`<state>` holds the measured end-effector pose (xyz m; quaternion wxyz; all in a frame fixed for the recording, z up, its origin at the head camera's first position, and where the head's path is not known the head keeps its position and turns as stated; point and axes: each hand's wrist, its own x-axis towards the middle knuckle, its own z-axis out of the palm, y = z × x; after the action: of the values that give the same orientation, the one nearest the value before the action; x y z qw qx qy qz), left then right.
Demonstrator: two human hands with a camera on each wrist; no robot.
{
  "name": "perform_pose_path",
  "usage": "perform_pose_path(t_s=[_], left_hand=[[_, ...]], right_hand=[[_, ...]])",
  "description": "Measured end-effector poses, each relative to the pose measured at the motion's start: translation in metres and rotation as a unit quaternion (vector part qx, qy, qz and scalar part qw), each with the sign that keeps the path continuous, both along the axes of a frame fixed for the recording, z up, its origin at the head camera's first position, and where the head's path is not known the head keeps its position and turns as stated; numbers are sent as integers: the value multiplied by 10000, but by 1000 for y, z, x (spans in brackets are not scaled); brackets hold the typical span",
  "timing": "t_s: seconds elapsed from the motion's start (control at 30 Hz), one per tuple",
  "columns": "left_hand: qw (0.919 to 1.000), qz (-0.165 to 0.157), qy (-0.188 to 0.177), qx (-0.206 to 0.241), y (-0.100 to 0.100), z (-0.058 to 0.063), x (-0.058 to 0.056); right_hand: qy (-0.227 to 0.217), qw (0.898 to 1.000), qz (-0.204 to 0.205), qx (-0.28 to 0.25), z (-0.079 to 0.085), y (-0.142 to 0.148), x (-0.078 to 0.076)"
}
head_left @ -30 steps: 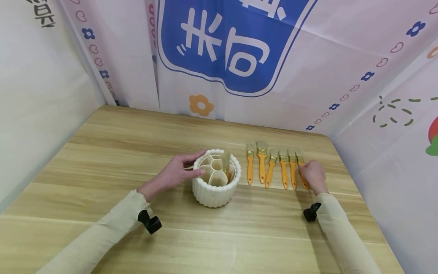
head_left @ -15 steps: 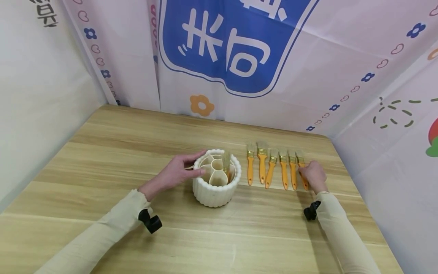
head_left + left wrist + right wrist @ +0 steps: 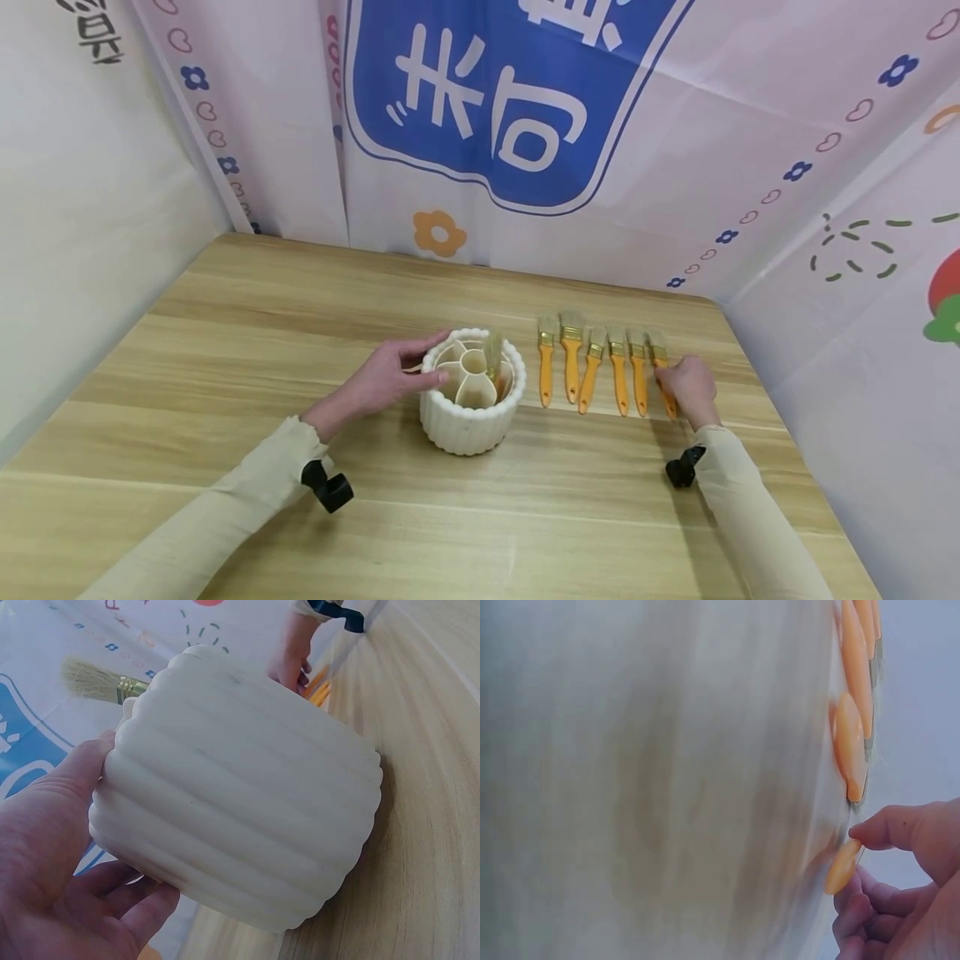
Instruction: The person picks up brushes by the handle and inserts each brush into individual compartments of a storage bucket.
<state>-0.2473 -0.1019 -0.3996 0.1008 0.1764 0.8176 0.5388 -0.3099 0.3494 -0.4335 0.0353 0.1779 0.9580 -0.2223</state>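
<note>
My left hand grips the rim of a white ribbed brush holder, thumb over the near edge and fingers round the far side. One paintbrush stands in the holder, bristles up, in a right-hand compartment; its handle is mostly hidden. At the right end of a row of brushes, my right hand pinches the orange handle of a flat paintbrush between thumb and fingers. In the right wrist view that handle pokes out below the thumb, close over the table.
Several more orange-handled paintbrushes lie side by side between the holder and my right hand, bristles toward the back. The wooden table meets printed cloth walls at the back and sides.
The handle end of the rightmost paintbrush has edged slightly right with my right hand, away from its neighbour. My left hand keeps its grip on the holder. The head view has shifted a little.
</note>
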Motion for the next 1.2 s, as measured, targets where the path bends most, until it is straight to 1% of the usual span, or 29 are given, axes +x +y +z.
perform_pose_path(t_s=[0.17, 0.37, 0.57, 0.87, 1.2], left_hand=[[10000, -51, 78, 12, 0, 0, 0], [10000, -54, 50, 13, 0, -1, 0], [10000, -57, 21, 0, 0, 0, 0], [9999, -55, 88, -3, -1, 0, 0], [10000, -38, 76, 1, -1, 0, -1]], right_hand=[[25, 10000, -19, 2, 3, 0, 3], [20, 10000, -62, -3, 3, 0, 4], [139, 9998, -37, -109, 3, -1, 7], [346, 9990, -122, -260, 0, 3, 8], [571, 9982, -161, -108, 2, 3, 11]])
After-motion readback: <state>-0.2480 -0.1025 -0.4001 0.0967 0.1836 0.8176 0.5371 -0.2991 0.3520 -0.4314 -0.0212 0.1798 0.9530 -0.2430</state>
